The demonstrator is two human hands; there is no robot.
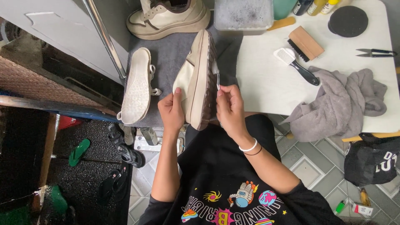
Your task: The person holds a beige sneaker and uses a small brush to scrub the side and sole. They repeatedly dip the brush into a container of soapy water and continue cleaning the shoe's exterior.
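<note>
A cream sneaker stands on its side on a grey mat at the table's near edge. The left hand clasps its upper; the right hand pinches a small brush, bristles hidden against the sole. An insole lies left; its mate is cropped at the far edge.

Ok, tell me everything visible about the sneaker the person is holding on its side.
The cream sneaker is tipped on its side over a grey mat, its thick pale midsole and brownish treaded outsole facing right. The upper looks like smooth leather. The left hand grips the upper near the heel end. The right hand presses a small white brush against the sole edge. The sole looks grimy.
</note>
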